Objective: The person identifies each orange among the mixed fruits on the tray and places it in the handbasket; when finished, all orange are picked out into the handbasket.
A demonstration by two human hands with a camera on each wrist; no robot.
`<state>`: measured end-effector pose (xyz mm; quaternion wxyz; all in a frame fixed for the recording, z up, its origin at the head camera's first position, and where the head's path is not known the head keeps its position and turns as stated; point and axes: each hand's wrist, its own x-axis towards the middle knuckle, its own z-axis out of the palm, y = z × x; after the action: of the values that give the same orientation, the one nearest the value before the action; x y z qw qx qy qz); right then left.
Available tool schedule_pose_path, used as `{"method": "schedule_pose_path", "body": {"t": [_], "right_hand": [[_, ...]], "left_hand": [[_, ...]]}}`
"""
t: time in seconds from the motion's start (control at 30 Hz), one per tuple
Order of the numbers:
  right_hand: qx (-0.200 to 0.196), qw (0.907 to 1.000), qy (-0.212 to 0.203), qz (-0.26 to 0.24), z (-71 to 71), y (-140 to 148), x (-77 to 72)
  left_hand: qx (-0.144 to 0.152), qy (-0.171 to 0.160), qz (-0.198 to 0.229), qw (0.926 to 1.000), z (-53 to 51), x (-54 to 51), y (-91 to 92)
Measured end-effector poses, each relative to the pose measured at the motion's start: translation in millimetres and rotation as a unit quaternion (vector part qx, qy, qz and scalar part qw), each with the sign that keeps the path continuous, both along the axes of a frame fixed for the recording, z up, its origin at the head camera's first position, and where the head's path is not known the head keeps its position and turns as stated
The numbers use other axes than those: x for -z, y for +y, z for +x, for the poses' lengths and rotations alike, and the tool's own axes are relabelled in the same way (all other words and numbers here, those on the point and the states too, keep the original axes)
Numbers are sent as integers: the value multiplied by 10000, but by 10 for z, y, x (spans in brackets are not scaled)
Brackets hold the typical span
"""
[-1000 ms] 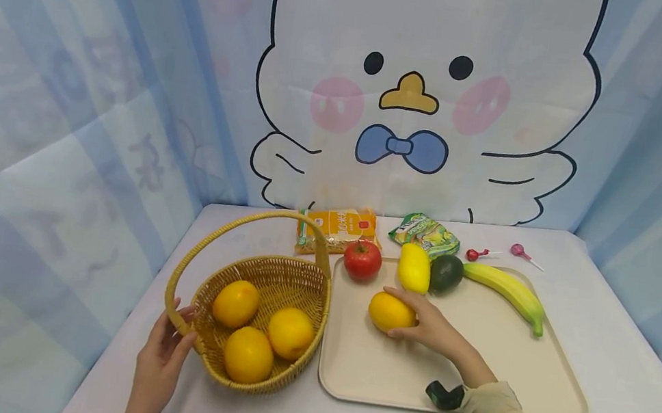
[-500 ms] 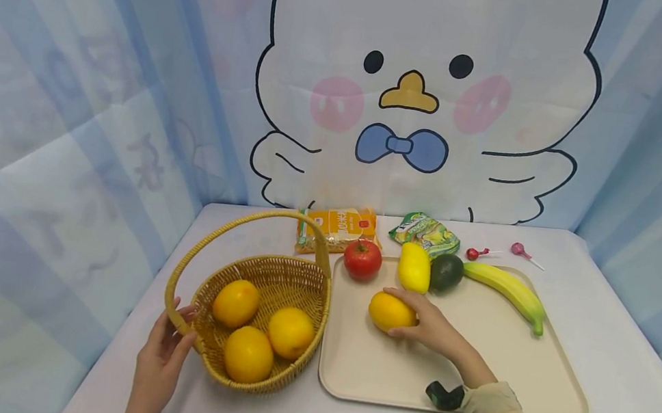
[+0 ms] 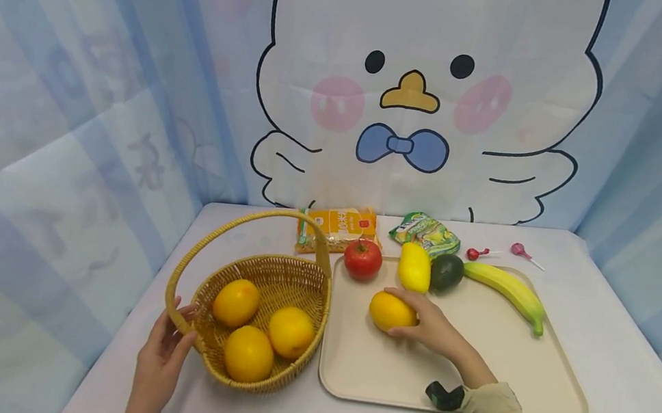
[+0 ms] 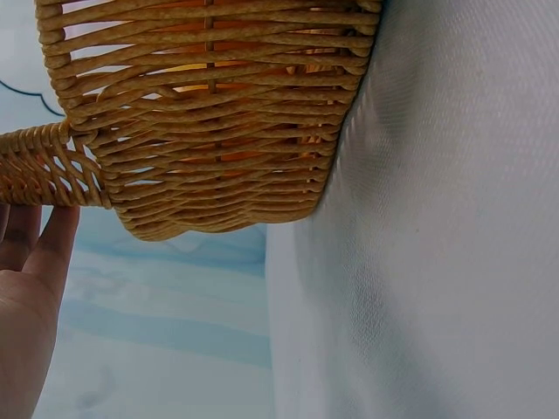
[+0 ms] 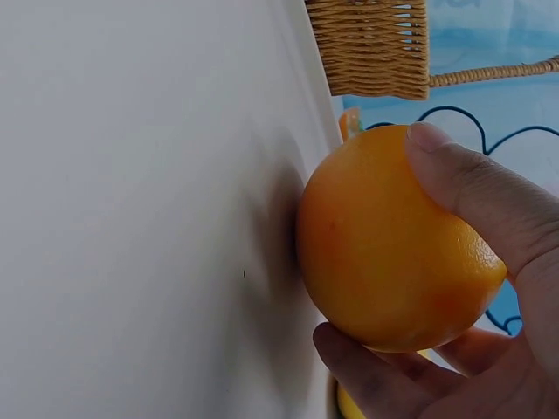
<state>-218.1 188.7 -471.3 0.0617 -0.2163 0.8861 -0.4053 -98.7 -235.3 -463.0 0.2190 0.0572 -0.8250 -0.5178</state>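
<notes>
An orange (image 3: 391, 312) sits on the beige tray (image 3: 347, 374), and my right hand (image 3: 428, 325) grips it from the right. In the right wrist view, the thumb lies on one side of the orange (image 5: 393, 244) and the fingers on the other. It appears to touch the tray or hang just above it. My left hand (image 3: 163, 358) holds the wicker basket (image 3: 274, 268) at the left foot of its arched handle (image 3: 236, 221). The left wrist view shows fingertips against the woven handle (image 4: 44, 166). Three more oranges (image 3: 248, 355) lie inside the basket.
Along the tray's back edge are a tomato (image 3: 362, 260), a yellow mango (image 3: 414, 268), a dark green avocado (image 3: 446, 274) and a banana (image 3: 507, 290). Behind them lie an orange grain packet (image 3: 341, 228), a green snack bag (image 3: 425, 234) and two lollipops (image 3: 474, 254).
</notes>
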Motion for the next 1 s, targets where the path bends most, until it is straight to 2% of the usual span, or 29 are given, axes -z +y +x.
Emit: {"method": "schedule_pose_path", "body": {"t": [0.37, 0.67, 1.0], "right_hand": [[-18, 10000, 88, 11, -14, -3, -25], [-15, 9998, 177, -90, -33, -19, -123], [-25, 9995, 295, -92, -25, -34, -202]], "left_hand": [[-3, 2, -59, 10000, 5, -20, 6], [-96, -127, -56, 9999, 8, -21, 11], [-74, -64, -9, 10000, 0, -19, 9]]}}
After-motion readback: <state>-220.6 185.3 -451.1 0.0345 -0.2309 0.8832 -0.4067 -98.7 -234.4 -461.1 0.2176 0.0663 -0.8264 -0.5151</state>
